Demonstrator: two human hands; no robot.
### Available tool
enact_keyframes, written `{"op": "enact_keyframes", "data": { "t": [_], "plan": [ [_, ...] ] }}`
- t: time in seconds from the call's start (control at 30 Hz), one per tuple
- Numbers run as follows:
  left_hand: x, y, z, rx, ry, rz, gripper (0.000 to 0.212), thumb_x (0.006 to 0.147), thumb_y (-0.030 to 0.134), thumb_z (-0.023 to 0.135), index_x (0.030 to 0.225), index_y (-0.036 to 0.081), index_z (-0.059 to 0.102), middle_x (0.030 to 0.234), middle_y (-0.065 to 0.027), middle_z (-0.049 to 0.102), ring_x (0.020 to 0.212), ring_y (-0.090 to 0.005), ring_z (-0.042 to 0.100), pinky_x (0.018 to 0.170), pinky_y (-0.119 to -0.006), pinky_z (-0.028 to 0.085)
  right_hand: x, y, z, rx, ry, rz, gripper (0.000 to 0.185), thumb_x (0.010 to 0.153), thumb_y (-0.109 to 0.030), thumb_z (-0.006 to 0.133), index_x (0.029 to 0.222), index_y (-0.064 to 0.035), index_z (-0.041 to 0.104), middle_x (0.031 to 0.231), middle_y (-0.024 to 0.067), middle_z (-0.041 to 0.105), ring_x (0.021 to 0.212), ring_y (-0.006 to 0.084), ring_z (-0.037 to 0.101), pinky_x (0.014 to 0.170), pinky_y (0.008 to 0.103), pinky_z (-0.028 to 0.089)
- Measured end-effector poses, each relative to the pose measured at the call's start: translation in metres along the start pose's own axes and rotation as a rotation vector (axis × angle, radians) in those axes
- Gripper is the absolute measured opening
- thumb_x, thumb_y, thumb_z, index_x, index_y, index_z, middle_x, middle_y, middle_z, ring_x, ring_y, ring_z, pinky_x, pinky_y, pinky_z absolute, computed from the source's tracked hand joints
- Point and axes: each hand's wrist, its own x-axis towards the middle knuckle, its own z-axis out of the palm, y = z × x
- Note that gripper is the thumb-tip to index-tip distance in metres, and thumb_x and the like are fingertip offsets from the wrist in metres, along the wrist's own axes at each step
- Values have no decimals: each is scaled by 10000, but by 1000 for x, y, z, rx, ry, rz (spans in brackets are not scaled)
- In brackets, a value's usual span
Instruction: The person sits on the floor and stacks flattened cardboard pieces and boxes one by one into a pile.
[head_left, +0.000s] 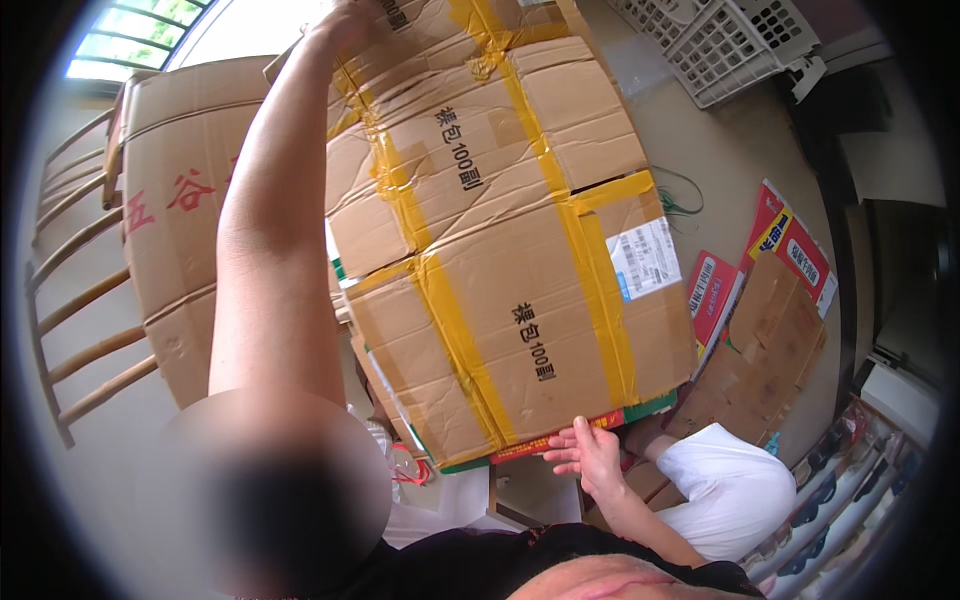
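Observation:
A large flattened cardboard carton (491, 247), creased and strapped with yellow tape, fills the middle of the view. It bears black printing and a white label (643, 259). My left arm stretches up along its left side. My left hand (346, 28) is at the carton's upper left edge, partly cut off by the frame, so its fingers are unclear. At the lower edge is my right hand (592, 456), thumb up and fingers apart, by a red and green printed cardboard edge (555, 444) that shows under the brown carton.
A big brown carton (176, 225) stands at left beside a wooden rack (86, 307). A white plastic basket (720, 52) is at upper right. Flattened cardboard (772, 345) and red printed pieces (712, 296) lie on the floor at right, near a display of small items (832, 510).

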Motion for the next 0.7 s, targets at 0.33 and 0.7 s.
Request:
{"op": "enact_keyframes", "data": {
  "t": [0.33, 0.7],
  "plan": [
    [-45, 40, 68, 535, 668, -81, 364, 747, 91, 506, 1103, 168, 492, 958, -89, 519, 852, -187, 489, 753, -306, 415, 4, 0, -2, 9, 19, 15, 368, 868, -312, 398, 852, 44, 489, 740, 147, 577, 589, 223, 604, 436, 266, 488],
    [-75, 97, 41, 67, 170, -104, 608, 728, 625, 374, 1236, 293, 342, 1340, -140, 192, 1232, -371, 128, 927, -592, 139, 3, 0, -3, 31, -9, -17, 374, 860, -324, 415, 858, 43, 488, 755, 149, 579, 593, 218, 604, 438, 267, 489]
  ]
}}
